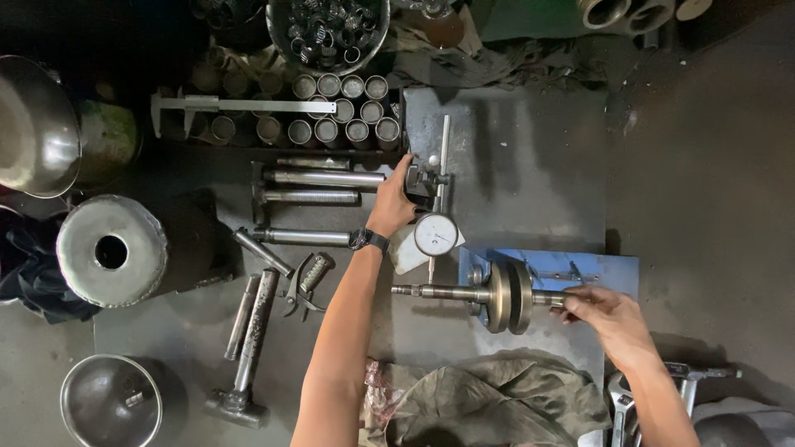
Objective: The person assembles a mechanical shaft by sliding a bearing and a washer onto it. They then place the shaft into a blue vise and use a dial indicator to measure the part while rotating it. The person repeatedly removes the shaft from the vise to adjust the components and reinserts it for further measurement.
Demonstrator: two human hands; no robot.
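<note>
A steel crankshaft [497,295] with two round webs lies across a blue stand [580,266] on a dark metal plate [513,157]. My right hand [600,313] grips the shaft's right end. A dial indicator [436,235] with a white round face hangs from its stand [431,175], its stem pointing down at the shaft's left part. My left hand [392,203], a black watch on the wrist, holds the base of that indicator stand.
Steel shafts [323,177], a vernier caliper [240,105], rows of metal sleeves [344,120], pliers [305,283] and a hammer [244,356] lie at the left. Large metal drums [112,248] stand far left. A greasy rag [489,401] and wrenches [621,410] lie below.
</note>
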